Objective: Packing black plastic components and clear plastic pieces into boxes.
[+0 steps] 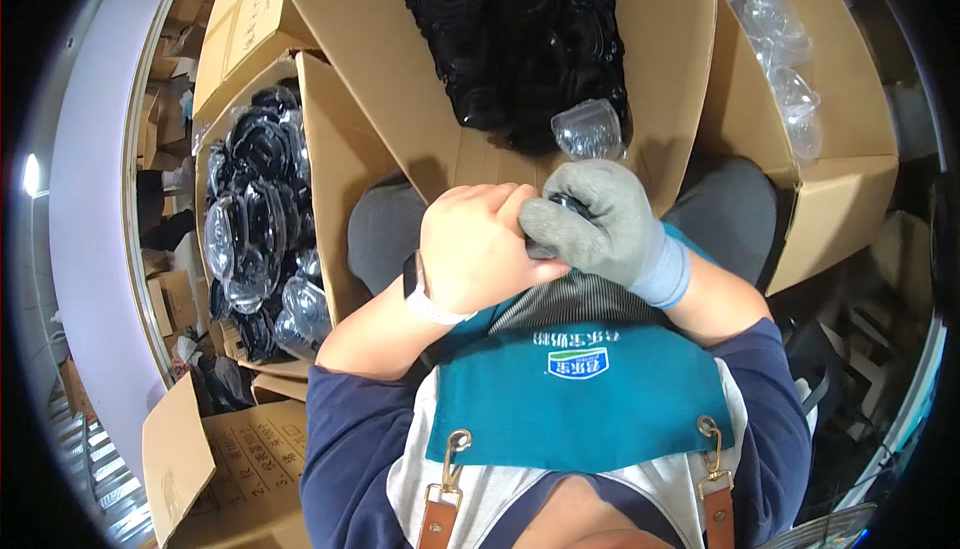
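Note:
My bare left hand (478, 245), with a white watch on the wrist, and my right hand (600, 221) in a grey glove meet over my lap. Between them they press a small black plastic container with a clear domed lid (588, 131) sticking up above the glove. Most of the black base is hidden by my fingers. Just beyond my hands, an open cardboard box (380, 59) rests on my knees and holds a stack of black plastic trays (520, 34).
An open box (325, 139) at my left is filled with finished black containers with clear lids (255, 229). A box (850, 179) at my right holds clear lids (785, 59). More cardboard boxes (235, 469) sit at lower left, shelving at far left.

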A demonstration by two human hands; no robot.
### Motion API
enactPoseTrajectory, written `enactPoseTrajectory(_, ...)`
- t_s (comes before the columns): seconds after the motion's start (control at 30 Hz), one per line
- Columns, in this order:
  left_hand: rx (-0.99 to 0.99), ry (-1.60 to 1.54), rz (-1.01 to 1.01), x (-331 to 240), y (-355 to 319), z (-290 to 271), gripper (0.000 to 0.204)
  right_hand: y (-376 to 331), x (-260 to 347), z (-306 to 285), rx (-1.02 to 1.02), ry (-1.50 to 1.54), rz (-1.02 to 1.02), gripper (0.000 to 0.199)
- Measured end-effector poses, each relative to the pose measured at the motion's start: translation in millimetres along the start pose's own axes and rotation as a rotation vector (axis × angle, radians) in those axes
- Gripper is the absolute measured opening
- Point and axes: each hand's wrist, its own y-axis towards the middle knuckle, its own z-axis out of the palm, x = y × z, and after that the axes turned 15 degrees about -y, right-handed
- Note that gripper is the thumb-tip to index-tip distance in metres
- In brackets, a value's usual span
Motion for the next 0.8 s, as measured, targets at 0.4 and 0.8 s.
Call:
enactPoseTrajectory(0.4, -0.228, -1.067, -0.192, 8.3, -90.5, 0.1, 0.043, -38.2, 26.2, -17.5, 0.368, -0.09, -0.045, 0.018)
enactPoseTrajectory(0.8, -0.119, -0.937, -0.072, 10.6, -94.3, -0.8, 0.043, -51.4, 28.7, -17.3, 0.551, 0.364, 0.174, 0.024)
